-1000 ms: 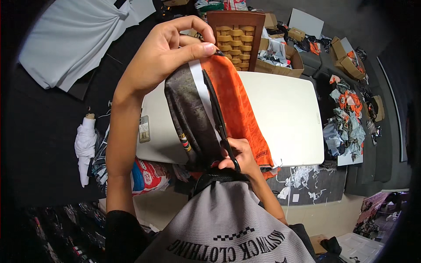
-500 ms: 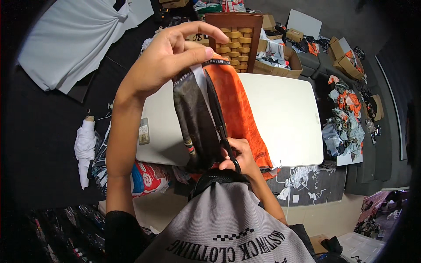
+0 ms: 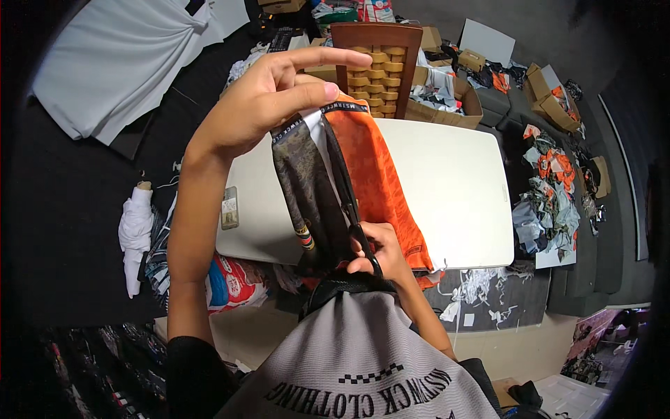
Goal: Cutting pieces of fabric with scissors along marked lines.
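My left hand (image 3: 269,98) pinches the top edge of a printed fabric piece between thumb and fingers, its index finger stretched out above. One side of the fabric is orange (image 3: 373,181), the other dark camouflage (image 3: 303,171), with a narrow white strip (image 3: 314,128) between them. Lower down, my right hand (image 3: 382,253) is closed around the handles of black scissors (image 3: 354,218). Their long blades point up along the white strip, between the dark and orange parts. Whether the blades are parted is hard to make out.
A white table (image 3: 453,188) lies under the fabric, with a small clear box (image 3: 229,208) at its left. Beyond stands a woven-back chair (image 3: 377,73). Fabric scraps (image 3: 551,188) pile up at the right; a white fabric roll (image 3: 137,230) is at the left.
My left hand and the fabric's top edge have shifted slightly down. The scissors and my right hand stay in nearly the same place along the white strip.
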Demonstrator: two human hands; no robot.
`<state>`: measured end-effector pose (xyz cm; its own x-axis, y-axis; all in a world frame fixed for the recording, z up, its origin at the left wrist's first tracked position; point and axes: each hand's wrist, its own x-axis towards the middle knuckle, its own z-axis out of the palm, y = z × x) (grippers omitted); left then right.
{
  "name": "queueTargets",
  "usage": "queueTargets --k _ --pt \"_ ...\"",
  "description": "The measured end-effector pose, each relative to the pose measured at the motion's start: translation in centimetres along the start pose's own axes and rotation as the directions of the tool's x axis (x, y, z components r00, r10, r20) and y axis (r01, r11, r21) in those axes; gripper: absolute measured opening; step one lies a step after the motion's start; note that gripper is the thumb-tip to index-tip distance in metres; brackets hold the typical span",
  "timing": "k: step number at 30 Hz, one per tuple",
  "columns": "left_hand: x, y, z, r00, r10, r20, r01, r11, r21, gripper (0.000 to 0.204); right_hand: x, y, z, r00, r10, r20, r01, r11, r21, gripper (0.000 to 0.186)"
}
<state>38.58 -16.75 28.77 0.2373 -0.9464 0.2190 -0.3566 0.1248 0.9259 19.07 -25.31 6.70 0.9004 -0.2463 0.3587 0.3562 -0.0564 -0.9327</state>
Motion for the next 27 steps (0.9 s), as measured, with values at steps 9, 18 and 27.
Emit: queueTargets --k 9,18,27 --pt "-0.01 -0.20 0.17 1.000 -0.012 -0.018 0.012 1.000 -0.010 0.050 0.06 -0.52 0.20 1.000 0.014 0.023 -0.015 0.999 0.044 0.054" --pt "-0.11 -0.86 -0.07 0.999 -0.037 -0.027 0.037 0.999 0.026 0.050 0.17 -0.24 0.44 1.000 0.014 0.004 -0.014 0.999 0.048 0.054" --pt "-0.27 -0.61 -0.49 0.999 -0.032 -0.005 0.033 0.998 0.052 0.044 0.36 -0.30 0.29 1.000 0.023 0.010 -0.023 1.000 0.002 0.053"
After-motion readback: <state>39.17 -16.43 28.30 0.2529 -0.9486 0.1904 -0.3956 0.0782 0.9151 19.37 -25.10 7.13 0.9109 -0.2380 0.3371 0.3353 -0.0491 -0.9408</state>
